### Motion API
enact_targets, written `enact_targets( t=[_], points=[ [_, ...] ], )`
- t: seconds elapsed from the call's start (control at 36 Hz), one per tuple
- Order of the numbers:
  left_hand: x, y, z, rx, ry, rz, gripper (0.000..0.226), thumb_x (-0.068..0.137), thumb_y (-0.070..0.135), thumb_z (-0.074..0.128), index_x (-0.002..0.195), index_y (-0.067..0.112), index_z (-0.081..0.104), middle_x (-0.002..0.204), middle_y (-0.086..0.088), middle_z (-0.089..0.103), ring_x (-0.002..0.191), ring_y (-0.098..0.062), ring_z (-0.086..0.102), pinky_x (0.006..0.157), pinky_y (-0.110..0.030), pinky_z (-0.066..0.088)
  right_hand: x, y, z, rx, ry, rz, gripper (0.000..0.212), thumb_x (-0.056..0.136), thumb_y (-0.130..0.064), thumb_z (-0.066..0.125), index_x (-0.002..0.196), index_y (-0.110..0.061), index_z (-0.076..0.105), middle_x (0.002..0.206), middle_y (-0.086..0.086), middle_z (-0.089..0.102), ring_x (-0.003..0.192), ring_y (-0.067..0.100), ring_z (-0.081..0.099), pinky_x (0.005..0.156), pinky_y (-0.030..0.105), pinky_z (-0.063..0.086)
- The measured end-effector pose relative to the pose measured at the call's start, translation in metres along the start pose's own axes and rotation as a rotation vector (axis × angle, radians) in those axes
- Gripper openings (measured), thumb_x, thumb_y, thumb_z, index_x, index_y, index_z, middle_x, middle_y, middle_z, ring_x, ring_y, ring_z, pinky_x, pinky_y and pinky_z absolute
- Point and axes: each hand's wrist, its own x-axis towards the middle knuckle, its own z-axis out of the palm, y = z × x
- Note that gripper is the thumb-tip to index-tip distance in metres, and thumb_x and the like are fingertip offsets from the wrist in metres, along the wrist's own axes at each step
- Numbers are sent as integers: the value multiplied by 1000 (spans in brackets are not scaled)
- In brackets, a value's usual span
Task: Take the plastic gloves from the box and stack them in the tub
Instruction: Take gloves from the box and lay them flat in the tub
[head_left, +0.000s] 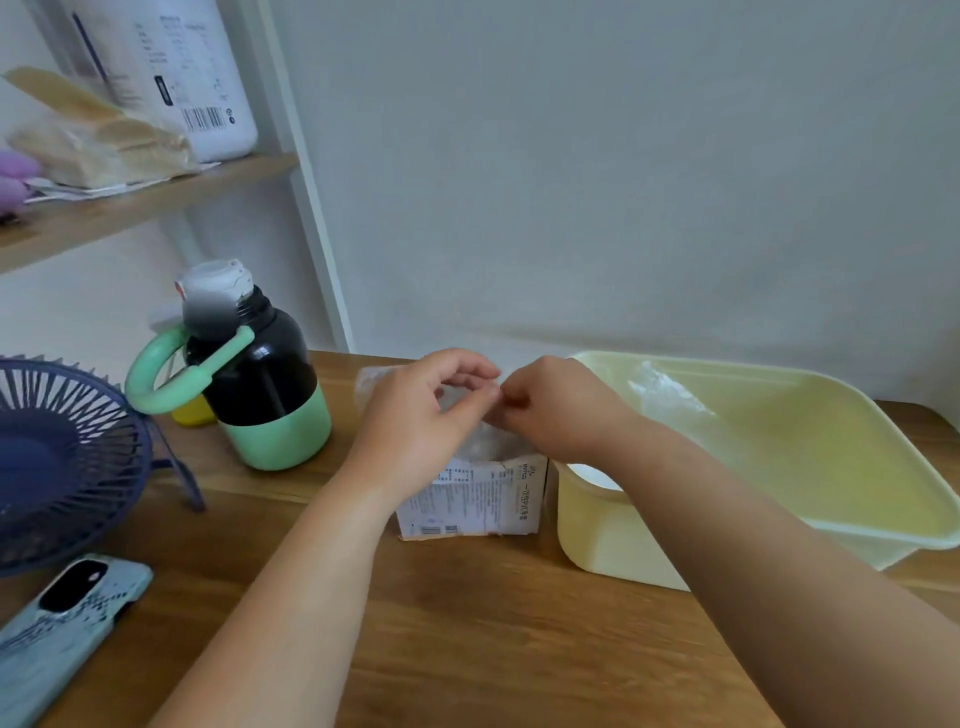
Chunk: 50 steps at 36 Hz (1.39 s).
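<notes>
1. Where you look for writing, the box (470, 496) on the counter (467, 623) carries dense small print on its near face and a vertical line of characters near its right edge, but none of it is sharp enough to read.
2. On the shelf (130, 208) at upper left, a white container (197, 78) shows a barcode and lines of print, likewise too blurred to make out.
3. Your left hand (421, 415) and right hand (558, 405) meet just above the open top of the box, fingertips nearly touching.
4. Both hands are pinched closed on a clear plastic glove (467, 415), which rises out of the box and spreads behind your left hand.
5. Just right of the box stands the pale yellow tub (779, 467), its near corner close beside the box; your right forearm crosses over its near edge.
6. Crumpled clear gloves in the tub (670, 397) lie at its far left, just beyond your right hand.
7. Left of the box stand a black and green bottle (260, 384), a dark blue fan (62, 462) and a phone (57, 629).
</notes>
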Motion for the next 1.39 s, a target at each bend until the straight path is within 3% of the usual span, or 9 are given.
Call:
enact_targets(
  t=[0.5, 0.64, 0.72, 0.83, 0.94, 1.06, 1.19, 1.31, 1.39],
  points=[
    [2, -7, 10, 237, -183, -84, 27, 93, 42, 55, 116, 29, 60, 103, 21, 60, 96, 5, 57, 79, -15, 46, -3, 11, -56, 1620, 331, 253, 24, 92, -15, 39, 70, -18, 48, 59, -3, 62, 54, 13, 49, 54, 26, 28],
    [7, 20, 13, -218, 152, -115, 41, 88, 48, 59, 125, 32, 51, 120, 20, 54, 104, 10, 53, 78, -11, 44, -20, 24, -69, 1678, 222, 217, 20, 92, -22, 38, 76, -18, 50, 64, 0, 62, 55, 16, 47, 57, 26, 34],
    [18, 32, 14, -764, 19, -284, 60, 80, 50, 64, 129, 18, 52, 124, 1, 60, 104, -10, 62, 86, -31, 52, -29, 30, -71, 1642, 139, 198, 19, 89, -20, 37, 78, -17, 53, 67, 0, 62, 58, 17, 49, 58, 26, 38],
    [20, 45, 23, -998, -177, -268, 20, 90, 15, 61, 109, 15, 65, 108, -6, 69, 97, -22, 67, 75, -33, 58, -42, 37, -72, 1601, 61, 142, 26, 89, -14, 32, 79, -14, 56, 66, 0, 62, 56, 14, 52, 58, 26, 38],
    [14, 57, 27, -1262, -263, -272, 60, 86, 59, 42, 109, 13, 73, 114, -8, 70, 108, -24, 66, 85, -39, 55, -54, 47, -71, 1531, 59, 99, 26, 94, -12, 34, 87, -12, 59, 64, -2, 59, 50, 10, 54, 57, 25, 41],
    [11, 62, 33, -1043, -268, -171, 102, 55, 75, 70, 135, 13, 52, 135, -8, 58, 124, -26, 56, 98, -42, 49, -61, 55, -71, 1445, 191, 109, 21, 96, -11, 40, 95, -14, 61, 74, 1, 62, 55, 13, 54, 60, 26, 42],
    [18, 62, 49, -761, 14, -248, 19, 82, 23, 70, 101, 20, 70, 95, 3, 71, 98, -15, 65, 86, -30, 54, -67, 59, -72, 1380, 164, 103, 17, 93, -5, 45, 90, -13, 60, 73, 5, 60, 62, 20, 54, 62, 29, 44],
    [23, 62, 46, -880, 48, -262, 12, 84, 21, 63, 93, 17, 70, 80, 2, 68, 73, -9, 65, 72, -24, 58, -75, 70, -81, 1428, -62, 30, 17, 65, -9, 60, 73, -21, 70, 79, 2, 65, 73, 23, 55, 66, 30, 47],
    [28, 65, 39, -598, 81, -214, 7, 88, 25, 65, 89, 22, 71, 75, 9, 65, 63, -2, 59, 58, -19, 53, -74, 73, -92, 1525, 171, 119, 33, 46, -15, 58, 76, -19, 71, 83, 3, 64, 76, 24, 51, 69, 34, 42]
  ],
)
